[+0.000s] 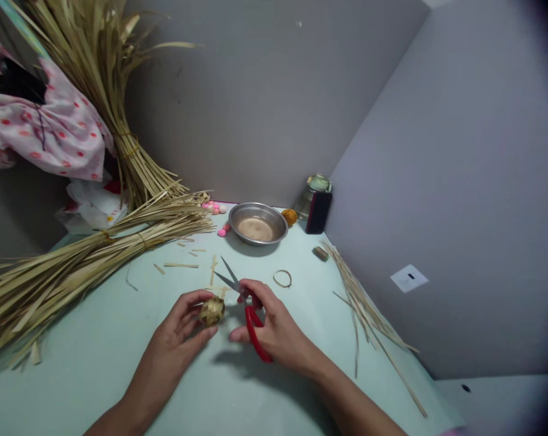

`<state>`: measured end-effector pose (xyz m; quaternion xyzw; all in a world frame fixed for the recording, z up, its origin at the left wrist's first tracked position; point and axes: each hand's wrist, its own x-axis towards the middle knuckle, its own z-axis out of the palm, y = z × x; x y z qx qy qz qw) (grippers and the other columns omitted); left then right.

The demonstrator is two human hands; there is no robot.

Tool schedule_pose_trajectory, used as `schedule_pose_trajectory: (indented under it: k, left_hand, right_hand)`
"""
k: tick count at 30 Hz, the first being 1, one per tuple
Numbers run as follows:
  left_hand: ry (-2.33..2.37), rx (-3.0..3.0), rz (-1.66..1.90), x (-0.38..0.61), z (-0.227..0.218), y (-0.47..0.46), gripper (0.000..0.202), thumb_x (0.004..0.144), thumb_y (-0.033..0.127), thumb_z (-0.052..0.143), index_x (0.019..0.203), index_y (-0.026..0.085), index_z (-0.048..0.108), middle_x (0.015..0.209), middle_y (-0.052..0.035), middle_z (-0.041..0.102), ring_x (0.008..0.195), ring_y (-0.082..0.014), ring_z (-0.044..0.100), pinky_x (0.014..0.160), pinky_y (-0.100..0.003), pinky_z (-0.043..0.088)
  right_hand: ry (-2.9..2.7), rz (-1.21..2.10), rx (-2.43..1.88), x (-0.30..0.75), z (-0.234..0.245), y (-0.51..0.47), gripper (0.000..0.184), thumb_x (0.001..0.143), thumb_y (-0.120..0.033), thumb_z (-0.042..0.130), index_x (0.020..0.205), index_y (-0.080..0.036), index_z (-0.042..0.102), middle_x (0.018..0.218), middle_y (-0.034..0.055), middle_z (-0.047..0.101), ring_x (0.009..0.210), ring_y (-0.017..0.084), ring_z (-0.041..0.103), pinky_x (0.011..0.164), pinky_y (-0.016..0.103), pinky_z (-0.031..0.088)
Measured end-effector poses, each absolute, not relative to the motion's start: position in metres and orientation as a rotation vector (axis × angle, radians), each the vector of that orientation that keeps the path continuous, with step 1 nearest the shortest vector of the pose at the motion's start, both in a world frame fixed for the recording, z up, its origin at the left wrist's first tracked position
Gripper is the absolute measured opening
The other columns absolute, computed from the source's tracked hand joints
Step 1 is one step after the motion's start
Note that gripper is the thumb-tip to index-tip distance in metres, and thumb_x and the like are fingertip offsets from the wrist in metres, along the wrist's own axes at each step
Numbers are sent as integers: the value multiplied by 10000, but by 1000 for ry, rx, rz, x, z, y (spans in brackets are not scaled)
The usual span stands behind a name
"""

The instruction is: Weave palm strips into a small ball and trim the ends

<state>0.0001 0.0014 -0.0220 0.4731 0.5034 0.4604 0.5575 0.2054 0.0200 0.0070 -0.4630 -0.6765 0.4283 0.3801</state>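
Observation:
Between the thumb and fingers of my left hand point(183, 324) is a small woven straw ball point(212, 311), pale yellow-green with darker patches. My right hand point(276, 324) holds a pair of scissors point(254, 332) with red handles. Their metal blades are spread and point up and left, just beyond the ball and apart from it. Short cut straw strips point(181, 265) lie on the pale green table point(237, 396) past my hands. A thin straw ring point(283, 278) rests to the right of the blades.
Bundled long straw point(83, 275) covers the table's left side; another bundle point(114, 109) stands behind it. A metal bowl point(258, 224) with liquid sits at the back, near a dark phone point(319, 213) leaning on a jar point(306, 197). Loose straw strips point(369, 303) lie along the right wall.

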Motion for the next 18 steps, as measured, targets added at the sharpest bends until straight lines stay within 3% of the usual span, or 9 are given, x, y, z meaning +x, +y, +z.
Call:
schedule_pose_trajectory:
  k: [2, 9, 13, 18]
  left_hand:
    - [1202, 1129, 1096, 0, -22, 1, 409, 764, 362, 775, 1125, 274, 602, 1235, -74, 663, 1191, -291, 652, 1099, -455, 478]
    - [1273, 1242, 1049, 2, -20, 2, 397, 753, 367, 755, 1117, 275, 625, 1263, -83, 660, 1158, -311, 663, 1077, -485, 476]
    - [1274, 1470, 1006, 3, -23, 1, 304, 825, 314, 692, 1122, 297, 629, 1210, -61, 650, 1156, -297, 639, 1054, -472, 466]
    - [1294, 1654, 989, 3, -27, -1, 247, 851, 266, 671, 1091, 301, 624, 1187, -61, 632, 1154, -303, 612, 1027, -471, 465]
  right_hand:
    - [-1766, 1023, -1197, 205, 6, 20, 538, 721, -355, 853, 1188, -224, 621, 1122, 70, 650, 976, 218, 593, 865, 350, 481]
    - [-1601, 1073, -1220, 201, 4, 21, 249, 769, -187, 686, 1013, -194, 643, 789, -16, 577, 690, 136, 491, 664, 266, 428]
    - [-1497, 1253, -1203, 198, 4, 19, 302, 738, -227, 733, 1023, -189, 638, 728, -38, 530, 654, 126, 457, 631, 255, 403]
    - [-1588, 1179, -1213, 196, 1, 17, 319, 711, -182, 737, 1019, -191, 656, 779, -20, 584, 700, 134, 499, 670, 260, 434]
